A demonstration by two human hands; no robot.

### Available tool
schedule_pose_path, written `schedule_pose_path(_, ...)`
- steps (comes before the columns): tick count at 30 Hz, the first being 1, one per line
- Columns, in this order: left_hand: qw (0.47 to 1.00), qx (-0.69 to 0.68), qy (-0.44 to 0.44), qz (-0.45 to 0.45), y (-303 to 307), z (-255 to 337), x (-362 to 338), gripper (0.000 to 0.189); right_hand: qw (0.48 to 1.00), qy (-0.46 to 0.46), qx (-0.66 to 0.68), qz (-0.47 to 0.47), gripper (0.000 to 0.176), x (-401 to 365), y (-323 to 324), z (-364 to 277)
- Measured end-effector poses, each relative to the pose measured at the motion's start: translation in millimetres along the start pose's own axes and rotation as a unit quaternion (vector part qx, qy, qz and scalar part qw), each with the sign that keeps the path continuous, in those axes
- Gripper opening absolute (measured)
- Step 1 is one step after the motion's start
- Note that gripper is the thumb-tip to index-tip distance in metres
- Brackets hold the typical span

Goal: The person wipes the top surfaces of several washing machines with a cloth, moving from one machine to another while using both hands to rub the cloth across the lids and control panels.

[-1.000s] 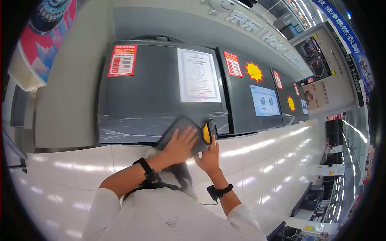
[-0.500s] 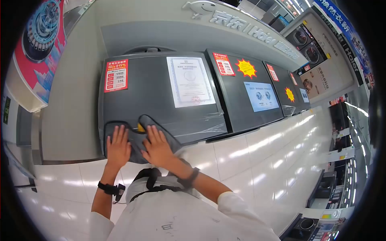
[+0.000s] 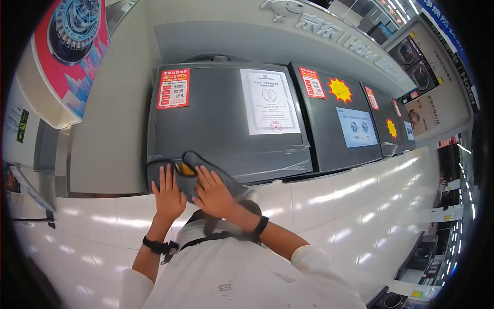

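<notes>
The left hand lies flat with its fingers extended and slightly spread, and the right hand rests the same way beside it, angled toward the far left; neither is curled around anything. Under both is a grey cloth with dark edging, bunched at the near left edge of a dark grey appliance top, with a yellow patch showing between the hands. Black bands circle both wrists. At the far left of that top, a red price label carries "15%" and the figures 4999, 3999 and 599; its smaller print is hard to read. A white certificate with a red seal lies at the far right, its text too small to make out. Just right stands a second dark appliance bearing a red label, a yellow starburst and a light blue sheet. Behind, raised white letters on a pale wall read "京东 | Haier". "Haier" also runs along the edge of a display panel at the far right. A pink poster stands left, and glossy pale tiles reflect rows of lights.
</notes>
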State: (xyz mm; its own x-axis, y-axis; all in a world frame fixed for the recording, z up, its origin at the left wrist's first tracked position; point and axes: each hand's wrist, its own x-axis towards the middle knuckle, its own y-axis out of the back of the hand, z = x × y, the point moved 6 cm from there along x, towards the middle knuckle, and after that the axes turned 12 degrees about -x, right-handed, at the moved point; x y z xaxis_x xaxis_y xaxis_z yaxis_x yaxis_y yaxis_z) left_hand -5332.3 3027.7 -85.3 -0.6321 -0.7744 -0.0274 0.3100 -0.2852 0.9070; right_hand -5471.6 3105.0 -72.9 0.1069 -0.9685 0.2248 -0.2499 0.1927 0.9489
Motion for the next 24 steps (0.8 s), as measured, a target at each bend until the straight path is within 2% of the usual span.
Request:
schedule_pose_path(4,1.0,0.007,0.012,0.014,0,1,38,0.069,0.998,-0.028,-0.011,0.055,0.049,27,-5,15)
schedule_pose_path(6,0.999,0.014,0.009,0.035,0,4,45,0.067,0.998,-0.039,-0.027,0.04,0.047,24,-9,12)
schedule_pose_path(10,0.999,0.011,-0.028,0.026,-10,17,12,0.07,0.998,-0.003,-0.042,-0.049,0.045,-1,4,8)
schedule_pose_path(13,1.0,-0.001,-0.021,-0.008,-12,24,-11,0.072,0.999,0.006,0.009,-0.035,0.044,-26,15,3)
schedule_pose_path(16,1.0,0.01,-0.006,-0.002,-14,35,-2,0.074,1.0,-0.008,0.018,-0.02,0.042,-33,11,9)
schedule_pose_path(20,0.999,0.026,-0.029,0.013,-22,62,27,0.073,0.999,-0.051,0.008,-0.001,0.044,-28,17,46)
schedule_pose_path(23,0.999,-0.014,-0.045,-0.024,-38,100,60,0.077,0.994,-0.101,-0.012,0.025,0.046,-44,37,86)
schedule_pose_path(24,0.997,0.007,-0.071,-0.012,-50,116,69,0.076,0.99,-0.125,-0.043,-0.049,0.046,-50,36,102)
